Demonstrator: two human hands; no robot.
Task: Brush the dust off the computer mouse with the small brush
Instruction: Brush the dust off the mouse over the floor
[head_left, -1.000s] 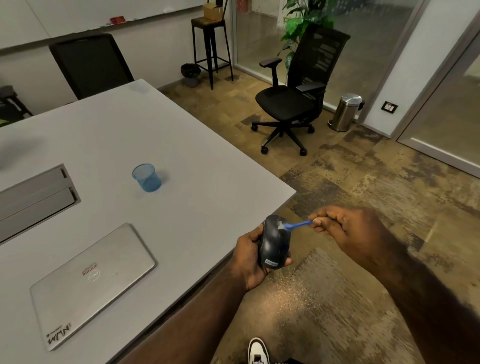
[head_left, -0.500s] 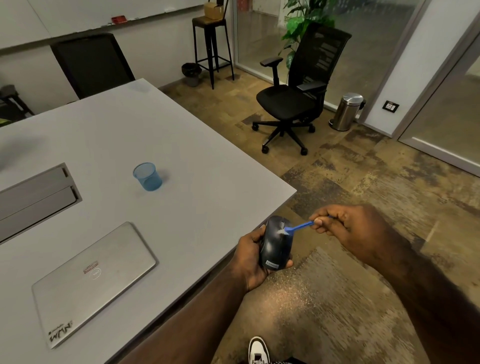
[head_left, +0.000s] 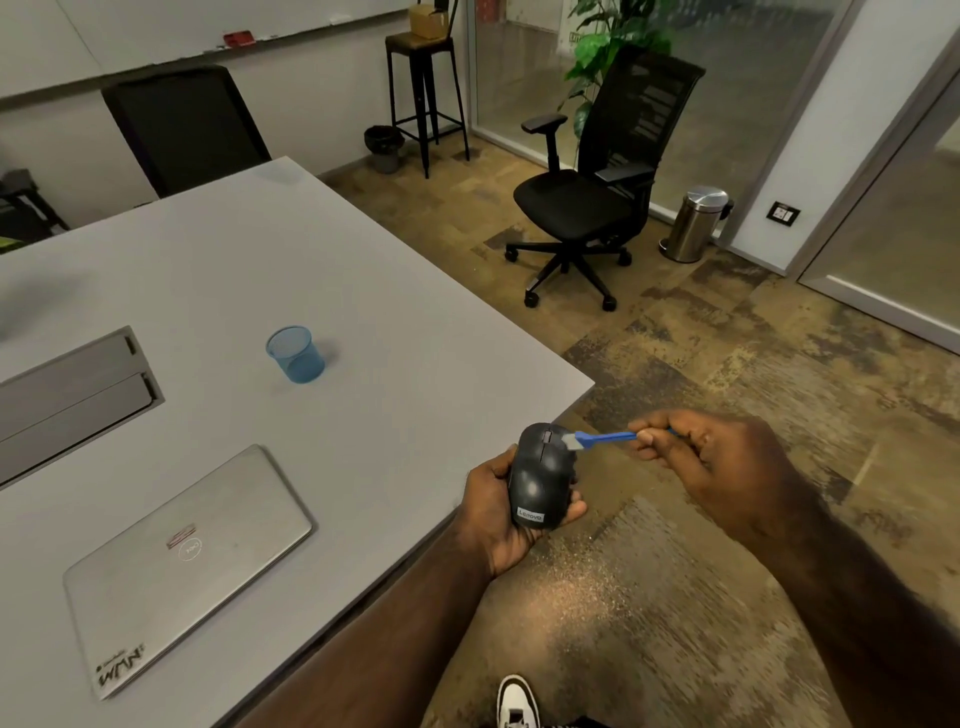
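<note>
Just off the table (head_left: 363, 291) corner, the left hand (head_left: 493, 514) clasps the mouse (head_left: 540, 475) upright while the right hand (head_left: 711, 462) pinches the brush (head_left: 597, 439), bristles touching the mouse's top right side; brushing looks underway, and the next stroke likely needs light sweeps down the shell

Both forearms are bare up to the bottom edge of the frame; no sleeve, watch, bracelet or glove shows on them. The left hand (head_left: 498, 514) and the right hand (head_left: 722, 467) are bare too, and the fingers (head_left: 647, 439) carry no ring that can be seen. At the bottom edge, between the two forearms, stands the toe of a white sneaker with black panels (head_left: 515, 701). Just to the right of it shows a small piece of black-and-white checkered fabric (head_left: 574, 722), too little to tell which garment it is.
</note>
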